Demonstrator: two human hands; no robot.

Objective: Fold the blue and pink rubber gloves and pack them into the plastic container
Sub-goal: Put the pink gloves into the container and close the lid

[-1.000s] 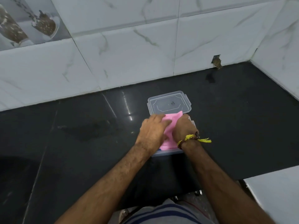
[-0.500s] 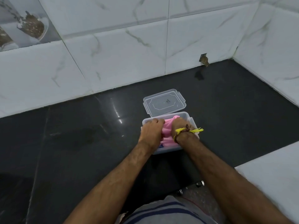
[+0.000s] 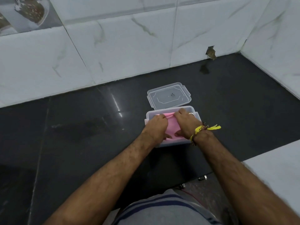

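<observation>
A clear plastic container stands on the black counter, near its front edge. A folded pink rubber glove lies inside it. My left hand presses on the glove's left side, fingers curled over it. My right hand, with a ring and a yellow thread at the wrist, presses on the glove's right side. The blue glove is hidden, if it is under the pink one.
The container's clear lid lies flat on the counter just behind the container. White marble-tiled walls close the back and right. A white surface adjoins the counter at the lower right.
The pink glove has gone down from above the rim into the container. Both hands have followed it in and spread toward its far edge.
</observation>
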